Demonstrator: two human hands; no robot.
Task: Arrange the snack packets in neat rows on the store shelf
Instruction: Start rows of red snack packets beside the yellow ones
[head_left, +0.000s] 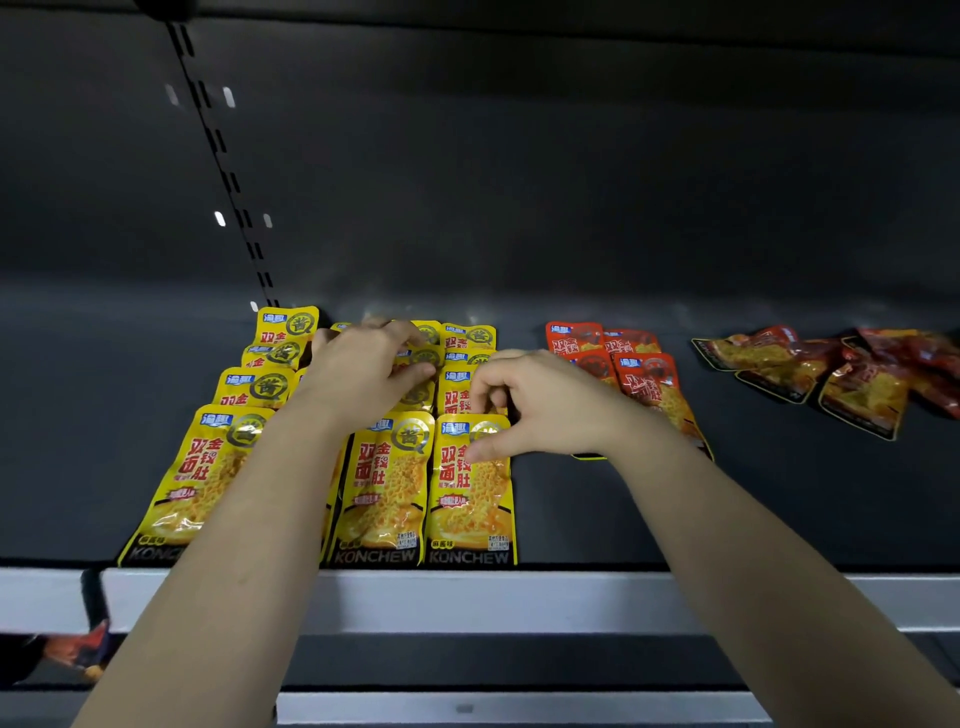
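Alignment in progress: yellow packets (384, 488) being squared into columns running back from front lip (571, 597). Top edge of end packet (470, 499), right column nearest lip, being pinched between thumb and curled fingers of right hand (540, 410). Left hand (363, 374) being laid over packets deeper from lip, fingers bent; grip or press cannot be told. Advice: bottom edge being kept flush with lip, overlap being matched to neighbours, packet being slid rather than lifted. Further right along lip, orange packets (644, 374) and red pile (857, 374) not being touched.

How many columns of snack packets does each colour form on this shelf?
Yellow packets: 4 columns, one mostly hidden by the left hand and its arm
Orange-red packets: 2 columns
Dark red packets: 0 columns, a loose heap
Total: 6 columns
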